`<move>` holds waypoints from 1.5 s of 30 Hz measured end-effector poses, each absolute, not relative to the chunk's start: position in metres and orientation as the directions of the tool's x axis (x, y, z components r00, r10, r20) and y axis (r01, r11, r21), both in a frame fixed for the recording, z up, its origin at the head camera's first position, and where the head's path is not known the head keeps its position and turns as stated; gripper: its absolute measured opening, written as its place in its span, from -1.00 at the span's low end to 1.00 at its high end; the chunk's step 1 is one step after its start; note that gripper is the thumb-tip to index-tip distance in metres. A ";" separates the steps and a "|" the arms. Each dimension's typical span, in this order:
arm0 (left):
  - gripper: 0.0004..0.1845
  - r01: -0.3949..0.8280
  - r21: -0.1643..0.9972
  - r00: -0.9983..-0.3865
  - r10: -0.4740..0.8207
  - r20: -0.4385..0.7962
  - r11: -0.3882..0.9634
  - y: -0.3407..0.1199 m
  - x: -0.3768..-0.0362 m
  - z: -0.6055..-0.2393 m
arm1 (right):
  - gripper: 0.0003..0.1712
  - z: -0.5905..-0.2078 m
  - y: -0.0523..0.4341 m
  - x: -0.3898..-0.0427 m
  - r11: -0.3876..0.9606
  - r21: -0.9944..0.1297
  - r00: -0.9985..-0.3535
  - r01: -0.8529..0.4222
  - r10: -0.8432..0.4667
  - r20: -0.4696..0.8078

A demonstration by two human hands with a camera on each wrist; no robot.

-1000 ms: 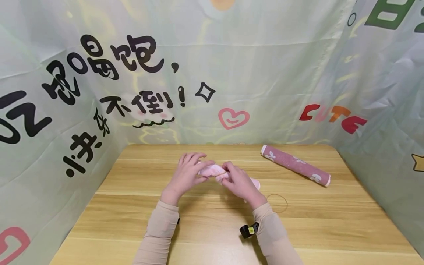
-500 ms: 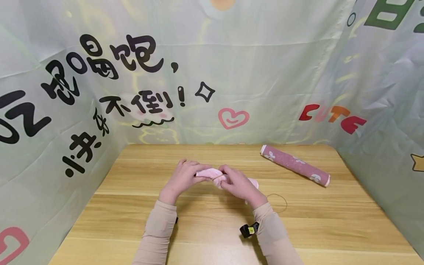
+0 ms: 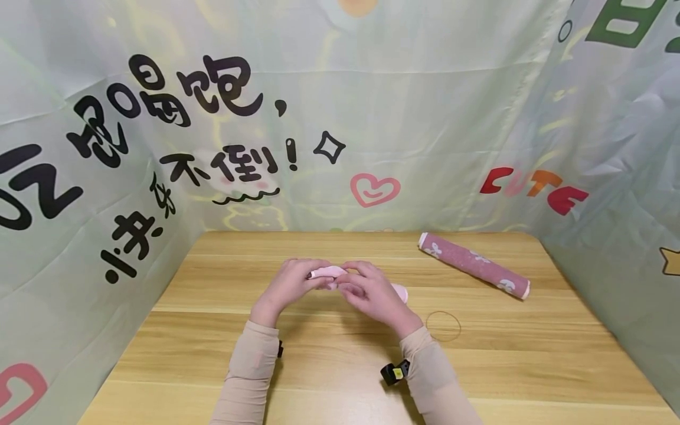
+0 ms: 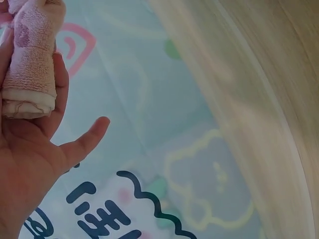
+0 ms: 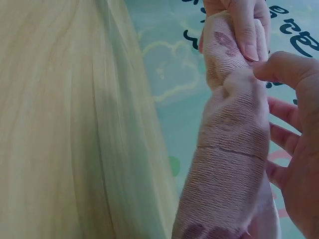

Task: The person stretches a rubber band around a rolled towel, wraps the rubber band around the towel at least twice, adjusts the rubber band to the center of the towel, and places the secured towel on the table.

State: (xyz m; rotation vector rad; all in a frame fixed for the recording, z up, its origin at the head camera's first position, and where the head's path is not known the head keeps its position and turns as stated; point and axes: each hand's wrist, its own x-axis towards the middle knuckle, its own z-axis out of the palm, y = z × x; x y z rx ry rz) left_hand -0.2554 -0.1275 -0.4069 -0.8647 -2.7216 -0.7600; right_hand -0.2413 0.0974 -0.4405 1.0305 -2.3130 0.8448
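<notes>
A pink towel (image 3: 328, 271), rolled into a tube, is held off the table between both hands. At its left end, my left hand (image 3: 289, 287) grips the roll; the left wrist view shows the towel's white-edged end (image 4: 29, 102) against the palm, one finger sticking out. My right hand (image 3: 376, 293) holds the roll near its middle: in the right wrist view, the thumb (image 5: 279, 67) touches a pinched-in spot, and the other fingertips go behind the towel. Whether a band sits in that narrow spot is hard to tell.
On the wooden table (image 3: 329, 378), a thin rubber band (image 3: 443, 326) lies right of my right hand. A darker pink rolled towel (image 3: 474, 265) with white patterns lies at the back right. Printed cloth (image 3: 425, 118) walls the table's back and sides.
Both hands have shifted slightly left with the towel. The right fingers have spread from a tight pinch at the brown band line, which is no longer visible in the head view.
</notes>
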 end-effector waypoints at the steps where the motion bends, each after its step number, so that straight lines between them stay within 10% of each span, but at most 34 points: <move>1: -0.72 0.580 0.421 -0.814 0.489 0.313 0.697 -0.127 -0.255 -0.407 | -0.77 -0.441 0.097 -0.241 0.531 -0.340 -0.609 -0.776 -0.492 0.622; 21: -0.76 0.546 0.478 -0.834 0.501 0.231 0.688 -0.128 -0.250 -0.400 | -0.88 -0.447 0.090 -0.240 0.604 -0.262 -0.624 -0.752 -0.527 0.577; 30: -0.74 0.544 0.510 -0.834 0.493 0.246 0.666 -0.136 -0.253 -0.401 | -0.60 -0.450 0.094 -0.245 0.496 -0.284 -0.542 -0.821 -0.521 0.659; 45: -0.77 0.558 0.500 -0.822 0.523 0.224 0.663 -0.139 -0.253 -0.399 | -0.87 -0.452 0.091 -0.245 0.595 -0.169 -0.555 -0.786 -0.557 0.618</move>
